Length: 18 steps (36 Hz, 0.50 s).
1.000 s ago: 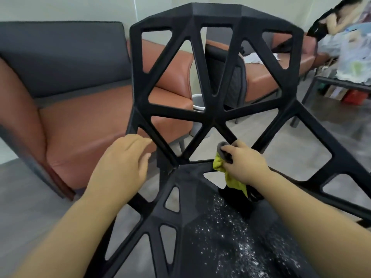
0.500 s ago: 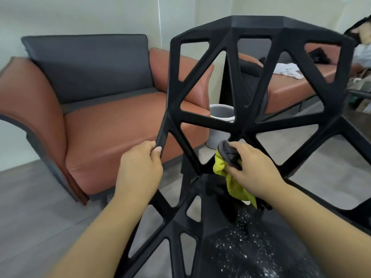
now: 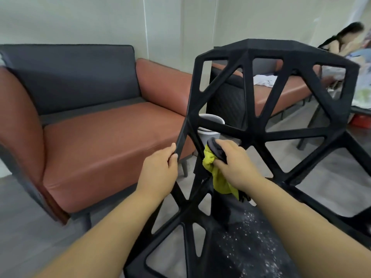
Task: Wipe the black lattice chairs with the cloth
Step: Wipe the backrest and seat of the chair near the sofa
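Dust specks (image 3: 249, 233) whiten the seat (image 3: 220, 263) below both wrists. I see the left hand (image 3: 158, 171) curled round the outer strut (image 3: 181, 135) of the black lattice chair (image 3: 255, 135); the right hand (image 3: 236, 165), just beside it, grips the yellow-grey cloth (image 3: 216, 177), pressed to the next strut (image 3: 197, 145), I think. Beyond the hands stands a brown sofa (image 3: 104, 141).

A lounge or waiting area, this: rust-and-grey sofa (image 3: 96, 125) against a pale wall (image 3: 90, 21), matching bench (image 3: 281, 91) beyond, small bin (image 3: 210, 120) between them, grey floor (image 3: 30, 227).
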Tool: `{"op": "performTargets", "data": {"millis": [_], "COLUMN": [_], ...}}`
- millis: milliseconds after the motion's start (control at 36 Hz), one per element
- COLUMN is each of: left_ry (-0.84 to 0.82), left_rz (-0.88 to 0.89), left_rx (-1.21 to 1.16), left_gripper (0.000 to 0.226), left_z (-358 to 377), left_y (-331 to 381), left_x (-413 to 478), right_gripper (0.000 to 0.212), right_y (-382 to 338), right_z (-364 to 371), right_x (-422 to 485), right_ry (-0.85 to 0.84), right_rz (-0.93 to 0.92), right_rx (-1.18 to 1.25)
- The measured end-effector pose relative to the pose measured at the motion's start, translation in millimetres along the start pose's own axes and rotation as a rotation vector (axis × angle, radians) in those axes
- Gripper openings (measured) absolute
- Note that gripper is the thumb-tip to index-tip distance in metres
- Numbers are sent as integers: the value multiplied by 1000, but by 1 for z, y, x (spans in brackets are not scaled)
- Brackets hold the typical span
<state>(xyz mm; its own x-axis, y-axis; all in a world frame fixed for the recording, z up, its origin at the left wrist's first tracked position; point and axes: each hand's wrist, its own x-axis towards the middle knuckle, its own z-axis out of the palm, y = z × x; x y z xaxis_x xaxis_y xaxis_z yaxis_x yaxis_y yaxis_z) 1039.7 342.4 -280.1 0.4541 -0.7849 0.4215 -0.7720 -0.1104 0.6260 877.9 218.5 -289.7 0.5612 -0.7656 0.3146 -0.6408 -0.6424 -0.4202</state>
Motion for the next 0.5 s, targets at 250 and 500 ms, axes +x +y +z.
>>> {"op": "performTargets", "data": {"millis": [250,500], "left_ry": [13,49], "left_rz": [27,-50], "left_rx": [-25,-81], "left_gripper": [36,24], "left_z": [-4,0], "left_y": [-15,-14], "left_x": [-27,-22], "right_gripper": [56,45], "right_y": [-34,-43], "right_z": [14,33], "right_x": [49,48], "right_ry": [80,154], "right_rz": [-100,-182], "right_rx": [134,223]}}
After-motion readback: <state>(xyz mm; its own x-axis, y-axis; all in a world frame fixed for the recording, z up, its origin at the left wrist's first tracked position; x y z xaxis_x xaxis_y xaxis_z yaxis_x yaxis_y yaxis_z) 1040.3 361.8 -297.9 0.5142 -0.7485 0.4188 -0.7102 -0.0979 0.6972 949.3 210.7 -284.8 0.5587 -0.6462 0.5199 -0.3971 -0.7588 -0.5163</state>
